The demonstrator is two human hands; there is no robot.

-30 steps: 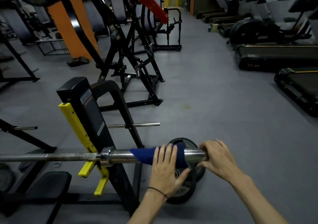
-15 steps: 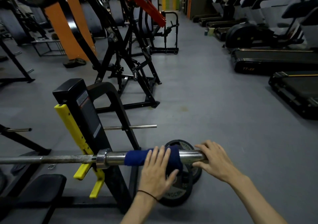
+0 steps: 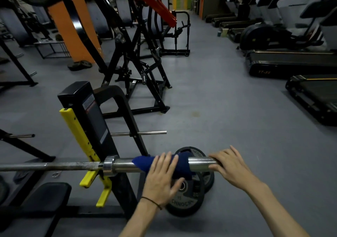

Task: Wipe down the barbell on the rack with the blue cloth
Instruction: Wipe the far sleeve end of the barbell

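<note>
A: Lower left, barbell (image 3: 54, 165) sits on the yellow hook (image 3: 87, 178). What changed?

B: Blue cloth (image 3: 144, 163) slid toward the collar (image 3: 109, 164); our left hand (image 3: 161, 176) presses it, fingers straight. Sleeve wipe is progressing.

A: Right hand (image 3: 231, 165)?

B: Fingers curled over the sleeve end, steadying.

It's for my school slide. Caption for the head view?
Left hand presses blue cloth on the barbell; right hand steadies its end.

barbell (image 3: 54, 166) cut off at left edge, its sleeve tip hidden under right hand (image 3: 230, 165), plate (image 3: 186, 196) lettering partly covered by left hand (image 3: 162, 176)
</note>
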